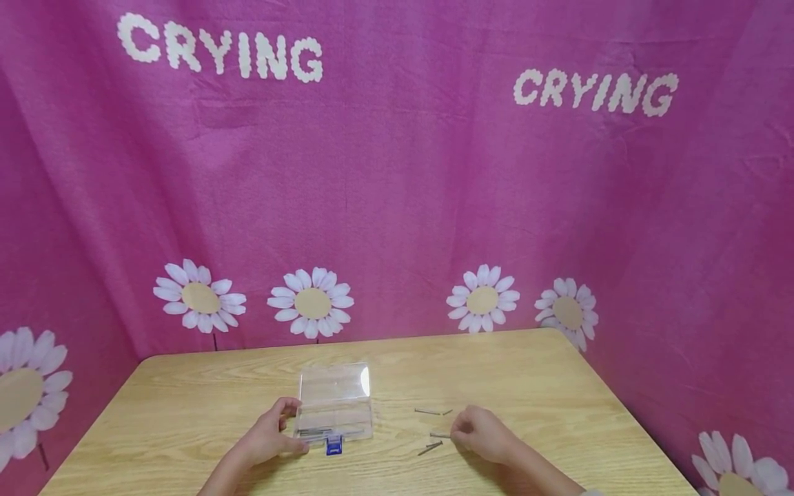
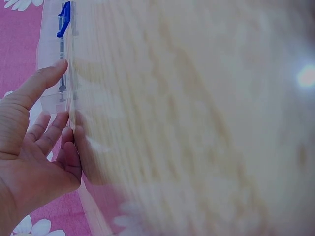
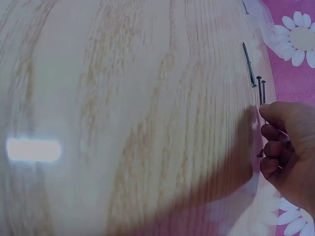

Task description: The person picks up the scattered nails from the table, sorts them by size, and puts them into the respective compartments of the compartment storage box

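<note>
A clear plastic box (image 1: 335,415) stands on the table with its lid raised at the back and a blue latch (image 1: 334,445) at its front. Several nails (image 1: 315,432) lie inside, along the front. My left hand (image 1: 270,434) grips the box at its left side, the thumb by the front wall and the fingers around the side. To the right, my right hand (image 1: 485,434) has thumb and forefinger pinched at the end of a nail (image 1: 440,435), its other fingers curled. Loose nails (image 1: 429,448) lie just left of that hand, one with its pointed end visible (image 3: 249,65).
Farther back on the wooden table (image 1: 496,372) lie another nail (image 1: 427,411) and a shorter piece (image 1: 447,412) beside it. A pink curtain (image 1: 397,207) with daisies and lettering hangs behind the table and along both sides.
</note>
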Demonstrator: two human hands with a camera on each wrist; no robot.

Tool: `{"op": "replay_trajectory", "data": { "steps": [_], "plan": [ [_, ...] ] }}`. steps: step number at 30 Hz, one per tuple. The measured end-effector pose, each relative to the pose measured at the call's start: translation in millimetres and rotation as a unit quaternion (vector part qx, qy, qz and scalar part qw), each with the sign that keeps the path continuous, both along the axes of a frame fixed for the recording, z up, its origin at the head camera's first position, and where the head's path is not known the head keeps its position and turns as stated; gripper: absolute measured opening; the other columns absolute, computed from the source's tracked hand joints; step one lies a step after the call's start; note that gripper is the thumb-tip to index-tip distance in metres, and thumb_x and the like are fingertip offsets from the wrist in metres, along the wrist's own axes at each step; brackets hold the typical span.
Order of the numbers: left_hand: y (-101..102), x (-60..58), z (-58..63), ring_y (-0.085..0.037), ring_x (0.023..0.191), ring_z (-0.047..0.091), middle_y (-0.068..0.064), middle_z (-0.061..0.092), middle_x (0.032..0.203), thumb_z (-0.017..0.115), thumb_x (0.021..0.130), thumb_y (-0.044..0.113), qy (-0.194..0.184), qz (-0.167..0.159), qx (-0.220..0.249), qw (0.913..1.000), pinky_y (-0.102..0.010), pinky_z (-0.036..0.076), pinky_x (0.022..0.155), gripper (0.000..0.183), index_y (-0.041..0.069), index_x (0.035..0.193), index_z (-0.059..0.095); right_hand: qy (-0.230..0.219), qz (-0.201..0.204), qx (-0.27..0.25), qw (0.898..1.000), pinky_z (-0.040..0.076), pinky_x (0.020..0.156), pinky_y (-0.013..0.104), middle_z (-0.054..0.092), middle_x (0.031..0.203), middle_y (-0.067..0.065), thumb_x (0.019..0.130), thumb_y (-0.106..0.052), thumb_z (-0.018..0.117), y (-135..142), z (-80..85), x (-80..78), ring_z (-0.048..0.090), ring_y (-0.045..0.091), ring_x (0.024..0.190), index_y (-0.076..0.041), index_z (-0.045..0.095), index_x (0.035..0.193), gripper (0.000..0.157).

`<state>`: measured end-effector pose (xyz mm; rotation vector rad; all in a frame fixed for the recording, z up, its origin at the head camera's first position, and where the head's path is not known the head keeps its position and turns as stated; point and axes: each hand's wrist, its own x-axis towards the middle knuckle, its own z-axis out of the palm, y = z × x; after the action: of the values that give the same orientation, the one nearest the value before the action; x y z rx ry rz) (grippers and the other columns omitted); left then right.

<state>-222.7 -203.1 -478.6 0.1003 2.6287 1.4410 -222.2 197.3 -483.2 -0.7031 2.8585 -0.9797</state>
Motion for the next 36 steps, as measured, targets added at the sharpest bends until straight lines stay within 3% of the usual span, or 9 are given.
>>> {"op": "replay_trajectory", "data": {
  "steps": [7,14,23,32,36],
  "plan": [
    [-0.9,-0.1,-2.8,-0.033,0.108,0.048,-0.016,0.055,0.121,0.084,0.062,0.004,0.008,-0.014,0.007,0.9999,-0.050,0.036,0.096,0.071,0.000,0.121,0.045,-0.010,0.015,-0.020,1.000,0.043,0.064,0.021,0.056,0.079,-0.003,0.086,-0.014,0.063,-4.1,1.3,0.4,0.047,0.003,0.072,-0.009,0.067,0.080,0.009],
    [0.4,-0.7,-0.8,-0.034,0.107,0.048,-0.016,0.055,0.122,0.085,0.061,0.006,0.004,-0.005,0.000,1.0000,-0.053,0.037,0.097,0.071,0.001,0.121,0.046,-0.007,0.020,-0.037,0.999,0.042,0.063,0.019,0.055,0.078,-0.002,0.086,-0.014,0.063,-15.8,3.4,-1.4,0.046,0.001,0.068,-0.007,0.068,0.082,0.010],
    [-0.2,-0.1,1.9,-0.038,0.120,0.045,-0.017,0.054,0.122,0.083,0.063,0.003,0.012,-0.018,0.015,0.9997,-0.056,0.032,0.103,0.073,-0.003,0.123,0.043,-0.031,0.030,-0.065,0.997,0.046,0.056,0.017,0.059,0.082,0.002,0.087,-0.011,0.062,-34.0,10.0,-4.6,0.051,0.002,0.065,-0.004,0.066,0.081,0.010],
    [-1.3,-1.4,0.0,-0.038,0.121,0.045,-0.018,0.054,0.124,0.083,0.063,0.004,0.006,-0.018,0.008,0.9998,-0.055,0.033,0.103,0.073,-0.002,0.123,0.043,0.016,0.030,-0.034,0.999,0.041,0.063,0.019,0.056,0.078,-0.004,0.085,-0.013,0.064,-48.7,16.5,-7.5,0.045,0.001,0.071,-0.008,0.068,0.079,0.009],
    [-1.6,-0.9,-0.9,-0.036,0.118,0.046,-0.016,0.054,0.123,0.084,0.062,0.004,0.008,-0.013,0.005,0.9999,-0.055,0.034,0.102,0.073,-0.002,0.123,0.044,0.012,0.039,-0.042,0.998,0.041,0.064,0.019,0.055,0.078,-0.003,0.086,-0.011,0.063,-57.0,20.1,-7.3,0.045,0.002,0.072,-0.007,0.068,0.079,0.009]
  ]
}}
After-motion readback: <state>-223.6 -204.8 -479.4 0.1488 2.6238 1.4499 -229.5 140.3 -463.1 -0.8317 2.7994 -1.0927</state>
